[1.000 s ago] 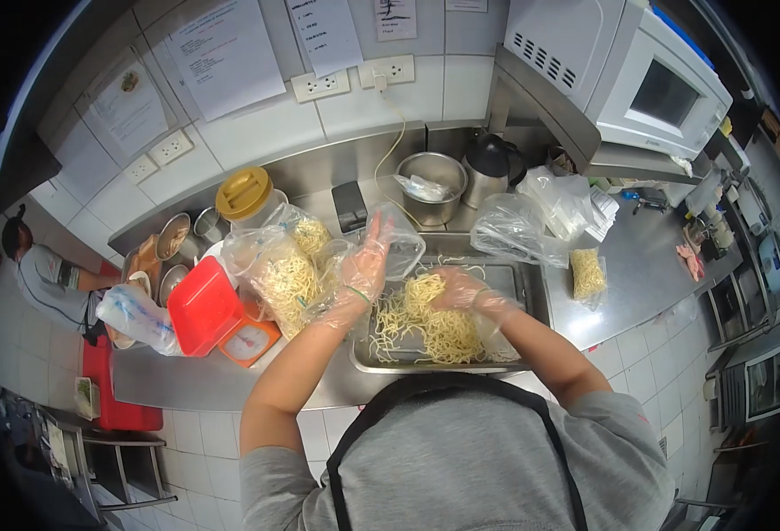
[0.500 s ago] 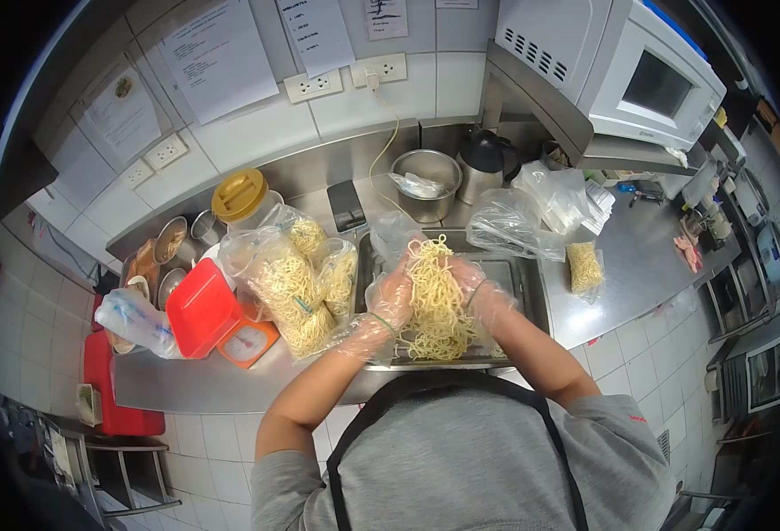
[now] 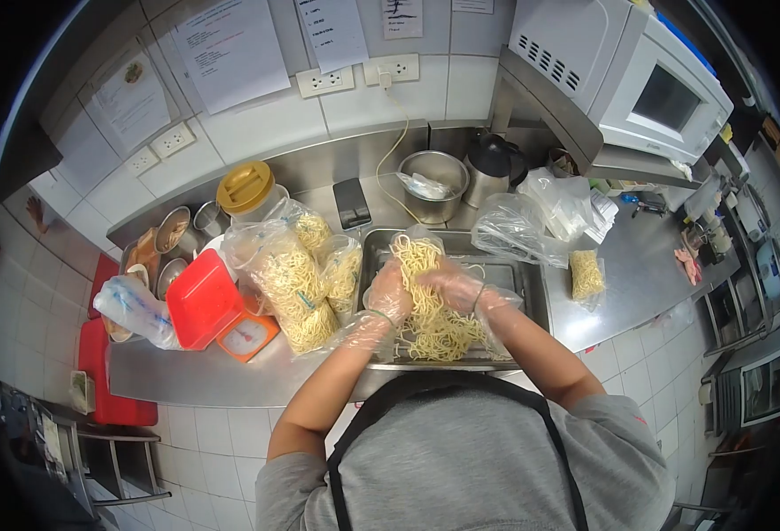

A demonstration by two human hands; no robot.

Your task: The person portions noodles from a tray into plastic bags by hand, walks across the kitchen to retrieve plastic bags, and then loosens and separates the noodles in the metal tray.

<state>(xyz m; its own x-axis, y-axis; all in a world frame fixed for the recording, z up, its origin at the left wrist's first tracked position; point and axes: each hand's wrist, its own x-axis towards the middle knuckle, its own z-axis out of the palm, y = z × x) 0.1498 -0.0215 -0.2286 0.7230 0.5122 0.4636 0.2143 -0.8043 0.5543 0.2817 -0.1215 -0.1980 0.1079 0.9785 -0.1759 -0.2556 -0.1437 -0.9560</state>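
Observation:
Both my hands wear clear plastic gloves, banded at the wrists, over a metal tray (image 3: 534, 310). A bunch of yellow noodles (image 3: 421, 255) is gathered between them, and more strands trail into the loose heap (image 3: 443, 340) in the tray. My left hand (image 3: 390, 294) is closed around the left side of the bunch. From the right, my right hand (image 3: 450, 285) grips the strands with its fingers across them. Clear plastic shows around the top of the bunch; whether it is a bag I cannot tell.
Left of the tray stand bags of noodles (image 3: 288, 283), an orange scale (image 3: 248, 337) and a red container (image 3: 202, 301). Behind are a steel pot (image 3: 434, 205) and a black-topped jug (image 3: 489, 168). To the right lie plastic bags (image 3: 518, 228) and a small noodle bag (image 3: 586, 274).
The lifted noodles have shifted, and my right hand has moved left across the bunch. My left hand is slightly lower. The whole view has shifted a little.

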